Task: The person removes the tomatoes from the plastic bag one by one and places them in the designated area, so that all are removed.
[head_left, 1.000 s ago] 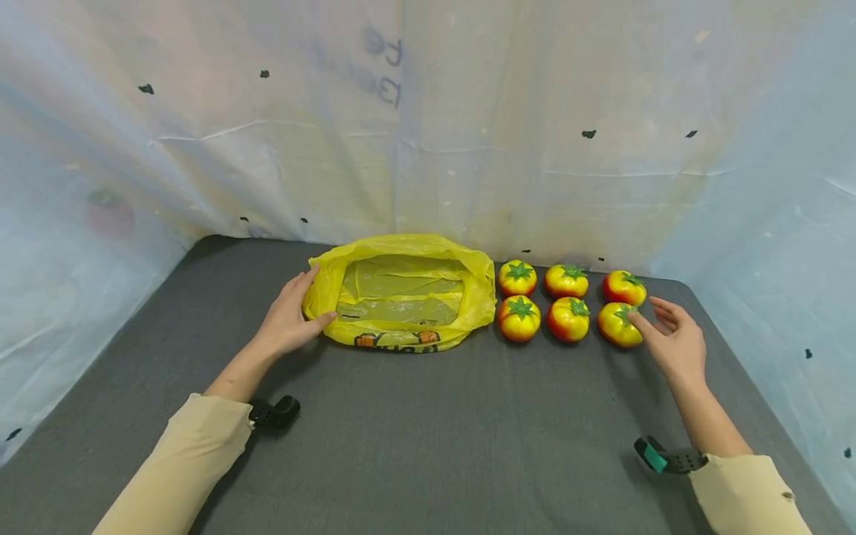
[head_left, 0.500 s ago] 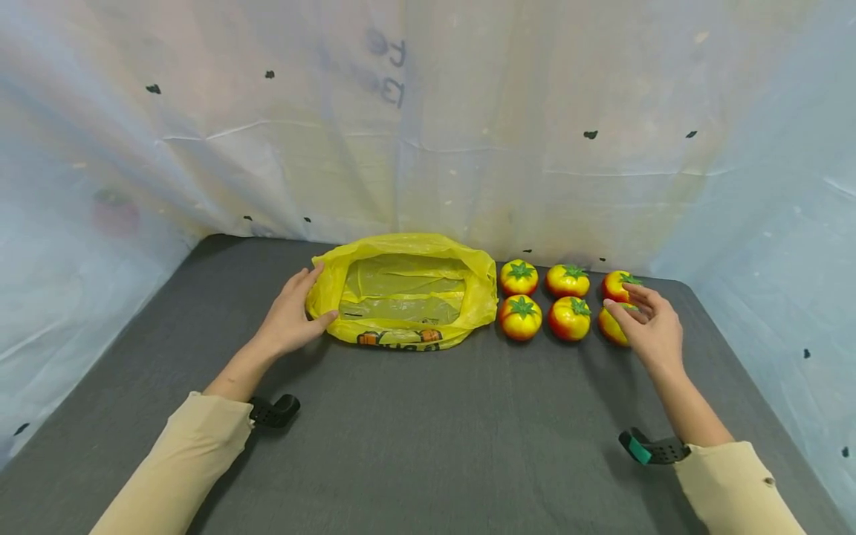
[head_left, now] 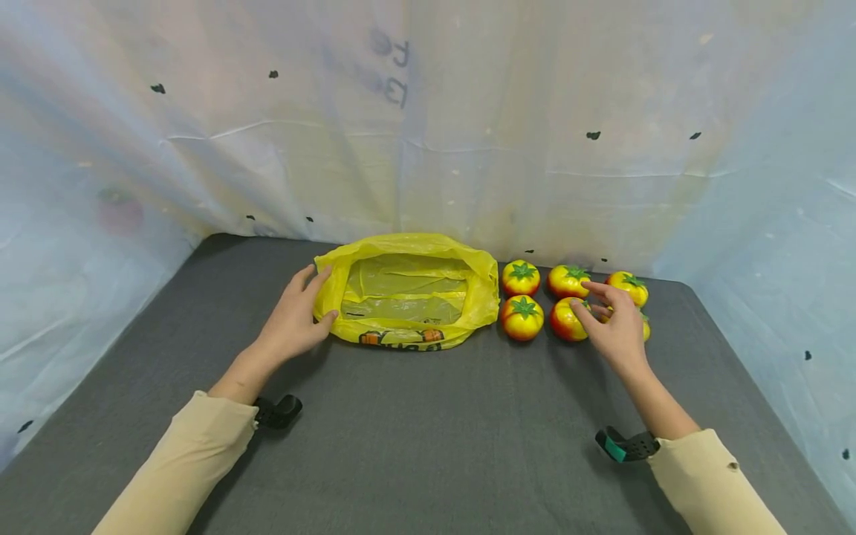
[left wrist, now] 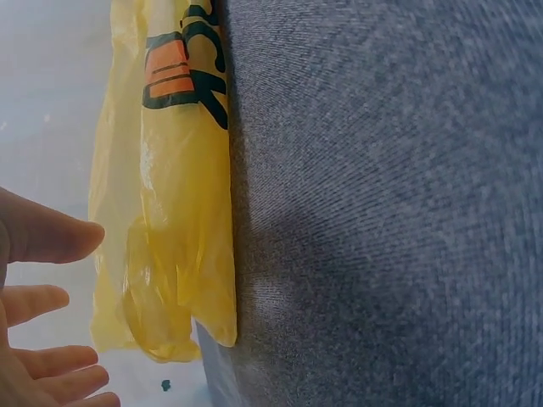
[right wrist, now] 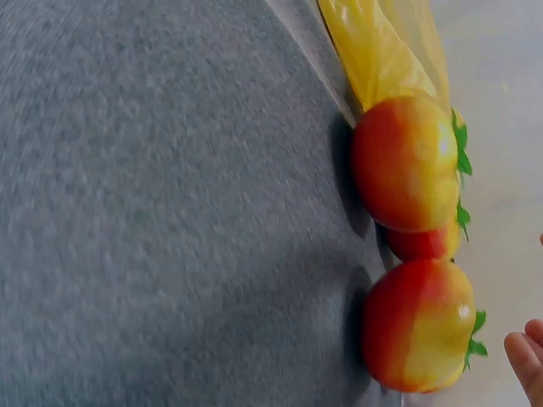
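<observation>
A yellow plastic bag [head_left: 484,297] lies on the table with its mouth spread wide and its inside bare. My left hand [head_left: 290,319] is at the bag's left end, thumb and fingers spread; whether they touch the plastic I cannot tell. Right of the bag stand several red-and-yellow tomatoes with green leafy tops, in two rows. My right hand [head_left: 618,331] hovers over the front row, thumb tip by the front middle tomato [head_left: 564,321], holding nothing. Behind it the front right tomato [head_left: 646,328] is mostly hidden. In the right wrist view, fingertips [right wrist: 528,365] stay apart from the nearest tomato [right wrist: 420,326].
A dark grey table [head_left: 428,431] carries everything. A pale plastic sheet [head_left: 468,163] hangs right behind the bag and tomatoes and closes both sides. The front left tomato [head_left: 522,318] and rear left tomato [head_left: 521,278] sit close against the bag's right end.
My right hand has moved left from the rightmost tomatoes toward the middle ones. The left hand has barely shifted, and bag and tomatoes stay where they were.
</observation>
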`<state>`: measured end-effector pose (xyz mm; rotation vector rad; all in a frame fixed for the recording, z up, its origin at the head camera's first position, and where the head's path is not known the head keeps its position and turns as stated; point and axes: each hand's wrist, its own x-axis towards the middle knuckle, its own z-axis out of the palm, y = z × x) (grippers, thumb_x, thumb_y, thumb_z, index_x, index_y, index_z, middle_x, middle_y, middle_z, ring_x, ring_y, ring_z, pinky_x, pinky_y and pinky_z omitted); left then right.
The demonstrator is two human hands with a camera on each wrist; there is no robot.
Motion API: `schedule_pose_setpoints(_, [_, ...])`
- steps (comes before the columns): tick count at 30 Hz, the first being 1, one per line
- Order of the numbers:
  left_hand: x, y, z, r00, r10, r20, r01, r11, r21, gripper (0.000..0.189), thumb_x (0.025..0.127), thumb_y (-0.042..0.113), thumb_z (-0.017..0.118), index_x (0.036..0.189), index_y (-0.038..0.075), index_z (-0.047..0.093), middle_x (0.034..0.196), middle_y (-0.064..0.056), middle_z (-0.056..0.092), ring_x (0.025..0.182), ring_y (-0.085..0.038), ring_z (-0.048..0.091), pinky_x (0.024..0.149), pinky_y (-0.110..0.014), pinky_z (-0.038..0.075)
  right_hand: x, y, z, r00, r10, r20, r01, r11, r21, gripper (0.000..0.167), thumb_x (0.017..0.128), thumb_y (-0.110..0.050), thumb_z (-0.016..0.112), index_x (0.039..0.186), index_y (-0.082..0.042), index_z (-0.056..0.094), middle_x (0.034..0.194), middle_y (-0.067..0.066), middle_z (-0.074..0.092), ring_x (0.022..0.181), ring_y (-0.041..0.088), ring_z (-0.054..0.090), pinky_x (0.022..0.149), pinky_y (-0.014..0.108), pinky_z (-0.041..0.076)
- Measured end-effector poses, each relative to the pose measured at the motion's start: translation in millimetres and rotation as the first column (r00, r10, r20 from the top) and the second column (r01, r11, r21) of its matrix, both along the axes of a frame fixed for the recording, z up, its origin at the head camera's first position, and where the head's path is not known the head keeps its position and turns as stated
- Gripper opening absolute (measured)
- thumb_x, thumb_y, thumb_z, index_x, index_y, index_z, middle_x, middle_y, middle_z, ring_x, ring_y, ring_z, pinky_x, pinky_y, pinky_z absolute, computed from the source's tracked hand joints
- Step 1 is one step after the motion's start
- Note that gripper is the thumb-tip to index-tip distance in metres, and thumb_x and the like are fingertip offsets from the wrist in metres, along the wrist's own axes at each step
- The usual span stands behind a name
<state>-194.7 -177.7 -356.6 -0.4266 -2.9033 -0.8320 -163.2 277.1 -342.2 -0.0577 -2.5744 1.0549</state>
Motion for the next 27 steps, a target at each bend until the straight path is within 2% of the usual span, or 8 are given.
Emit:
schedule_pose_setpoints(6, [1.2,3.3,1.4,0.999,0.001,-0.037,-0.003,0.999,-0.047,0.066,0.091,0.014,0.059,0.149,0.001,0.03,0.154,-0.03,0.015,0.139,-0.05,0.019,0.105,-0.065,0.028,-4.7,-9.6,-5.9,0.995,0.063,-0.074,-0.06,0.997,0.042,0.04,0.091,-0.02,0.064,0.124,0.003,0.059,0.12,0.021,0.055,0.102,0.038,0.059,0.086,0.047,0.051])
schedule_pose_setpoints(11, [1.7,4.2,0.4,0.998,-0.013,-0.067,0.008,0.997,-0.083,0.06,0.092,0.013,0.058,0.146,0.0,0.035,0.154,-0.028,0.018,0.14,-0.047,0.019,0.106,-0.064,0.028,-7.6,-18.8,-9.3,0.984,0.121,-0.13,-0.11,0.99,0.088,0.034,0.089,-0.015,0.067,0.118,0.002,0.063,0.114,0.017,0.057,0.099,0.032,0.059,0.082,0.041,0.053])
schedule_pose_setpoints(17, [2.3,5.9,-2.3,0.99,-0.054,-0.13,0.038,0.992,-0.124,0.052,0.092,0.012,0.058,0.141,-0.001,0.044,0.151,-0.026,0.025,0.139,-0.044,0.025,0.107,-0.06,0.03,-10.7,-28.8,-12.7,0.952,0.229,-0.202,-0.195,0.965,0.175,0.03,0.085,-0.007,0.069,0.114,0.001,0.064,0.115,0.018,0.059,0.099,0.031,0.057,0.077,0.047,0.053])
schedule_pose_setpoints(20, [2.5,6.4,-3.1,0.984,-0.086,-0.153,0.063,0.987,-0.15,0.048,0.092,0.012,0.058,0.137,-0.001,0.048,0.15,-0.026,0.028,0.137,-0.044,0.029,0.107,-0.059,0.03,-12.4,-33.0,-14.2,0.938,0.268,-0.22,-0.226,0.954,0.197,0.03,0.084,-0.005,0.07,0.113,0.002,0.064,0.113,0.019,0.059,0.093,0.034,0.06,0.075,0.05,0.054])
schedule_pose_setpoints(25, [1.9,6.6,-4.5,0.975,-0.129,-0.178,0.093,0.975,-0.199,0.041,0.092,0.011,0.059,0.131,-0.002,0.054,0.146,-0.026,0.034,0.135,-0.044,0.032,0.112,-0.056,0.024,-14.0,-40.9,-16.0,0.909,0.336,-0.246,-0.275,0.928,0.25,0.028,0.084,-0.006,0.069,0.111,0.001,0.065,0.112,0.018,0.059,0.083,0.033,0.06,0.071,0.048,0.053])
schedule_pose_setpoints(27, [1.5,6.8,-4.9,0.97,-0.146,-0.194,0.102,0.971,-0.218,0.039,0.092,0.011,0.06,0.128,-0.002,0.056,0.144,-0.026,0.037,0.134,-0.043,0.034,0.114,-0.054,0.022,-14.5,-44.7,-16.0,0.896,0.366,-0.252,-0.291,0.912,0.289,0.028,0.084,-0.007,0.07,0.111,0.0,0.066,0.113,0.018,0.059,0.086,0.032,0.059,0.073,0.047,0.051])
